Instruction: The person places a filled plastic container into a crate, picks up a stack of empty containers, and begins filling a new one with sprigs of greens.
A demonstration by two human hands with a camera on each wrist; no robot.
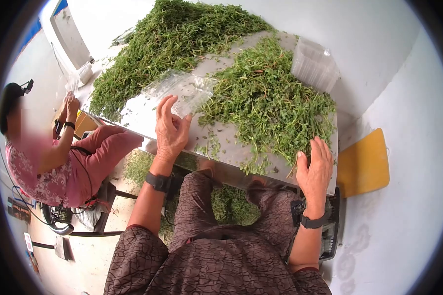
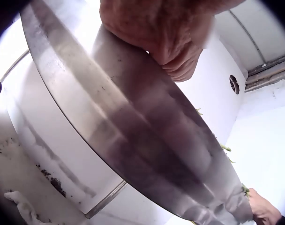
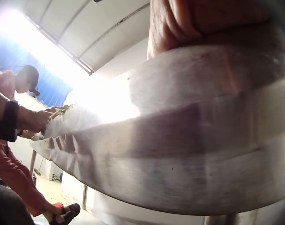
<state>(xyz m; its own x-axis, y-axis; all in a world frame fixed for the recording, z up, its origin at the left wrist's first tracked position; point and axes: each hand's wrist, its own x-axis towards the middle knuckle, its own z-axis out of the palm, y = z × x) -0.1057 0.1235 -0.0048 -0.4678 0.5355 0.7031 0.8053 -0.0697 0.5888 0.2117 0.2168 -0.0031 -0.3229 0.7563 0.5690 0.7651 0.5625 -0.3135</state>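
A loose pile of green leafy stems [image 1: 266,103] lies on the metal table [image 1: 221,140]. At its lower right edge is my right hand [image 1: 316,169], thumb apart from fairly straight fingers; whether it touches the stems cannot be told. My left hand [image 1: 172,130] is raised by the table's front edge, fingers slightly bent, holding nothing, just below a clear plastic container [image 1: 194,91]. The left wrist view shows the left hand [image 2: 156,37] above the metal rim [image 2: 133,122]. The right hand [image 3: 175,28] appears over the rim [image 3: 180,140] in the right wrist view.
A larger green heap [image 1: 167,44] covers the table's far left. Stacked clear containers [image 1: 315,64] stand at the back right. A yellow board [image 1: 364,164] leans beside the table. Another person [image 1: 59,157] sits at the left. More greens [image 1: 234,206] lie below the table.
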